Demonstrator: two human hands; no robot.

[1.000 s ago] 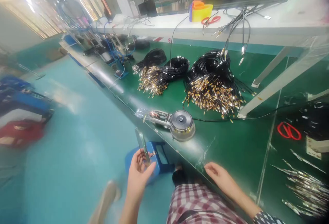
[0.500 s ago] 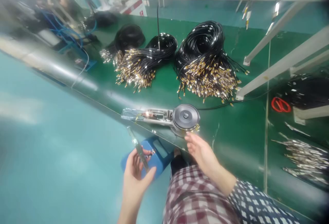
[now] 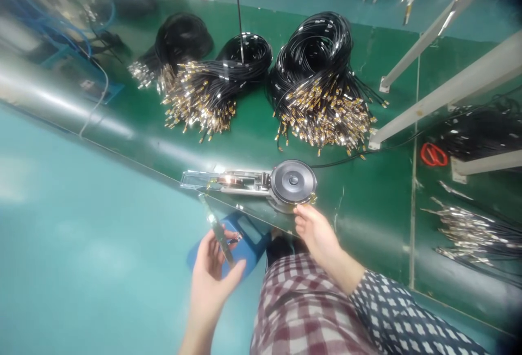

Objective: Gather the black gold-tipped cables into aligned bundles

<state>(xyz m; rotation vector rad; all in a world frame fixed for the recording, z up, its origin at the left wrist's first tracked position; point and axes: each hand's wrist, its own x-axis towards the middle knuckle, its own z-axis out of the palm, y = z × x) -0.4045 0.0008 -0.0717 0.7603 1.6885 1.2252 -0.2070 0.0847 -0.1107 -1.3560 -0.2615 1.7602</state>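
My left hand (image 3: 214, 265) is closed around a thin, flat grey-green strip (image 3: 220, 235) with a pale far end, tilted up beyond the bench edge. Small shiny metal bits show by its fingertips; I cannot tell what they are. On the bench lies a metal device with a round grey disc (image 3: 293, 181), a long frame holding a copper-coloured wheel (image 3: 229, 180), and a clear plastic end (image 3: 193, 179). At the disc's near rim, by small gold-coloured pieces (image 3: 313, 199), my right hand (image 3: 316, 230) has its fingers pinched together. Whatever they hold is hidden or too small to name.
Several coiled bundles of black cables (image 3: 318, 83) with gold and silver ends lie behind the device. White metal legs (image 3: 440, 94) slant across the right side. Red-handled scissors (image 3: 434, 154) and silver-tipped leads (image 3: 468, 235) lie at right. A blue stool (image 3: 253, 246) stands below the bench edge.
My right hand has moved from the bench edge up and left to the disc's rim, its fingers closing there. My left hand still holds the strip. The view has tilted down towards the bench.
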